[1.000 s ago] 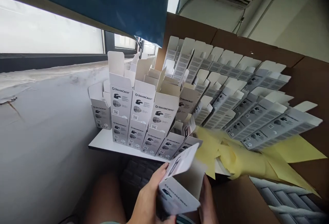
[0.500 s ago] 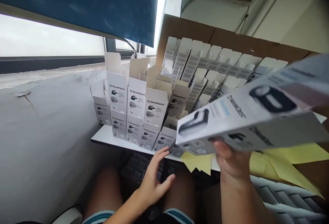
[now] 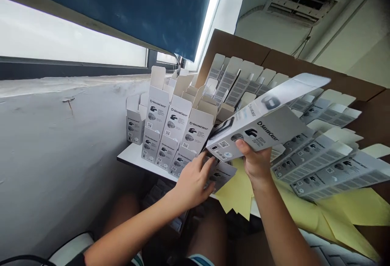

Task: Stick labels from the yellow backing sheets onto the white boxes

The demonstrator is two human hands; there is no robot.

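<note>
My right hand (image 3: 256,161) grips a grey and white SilverCrest carton (image 3: 268,119), held flat and tilted up to the right, with the thumb on its printed face. My left hand (image 3: 195,180) reaches up to the carton's lower left end, fingers curled against its bottom flaps and touching the upright cartons there. Just behind stands a cluster of upright open cartons (image 3: 173,131) on a white board (image 3: 131,158).
Rows of flat unfolded cartons (image 3: 319,156) lean in a brown cardboard box (image 3: 243,46). Yellow paper sheets (image 3: 341,211) lie under them. A grey wall ledge (image 3: 61,136) is on the left, a blue blind (image 3: 137,5) above. My knees are below.
My right hand has brought the carton in from the right, lower and nearer the upright cartons. My left hand has risen from my lap to the carton's lower end.
</note>
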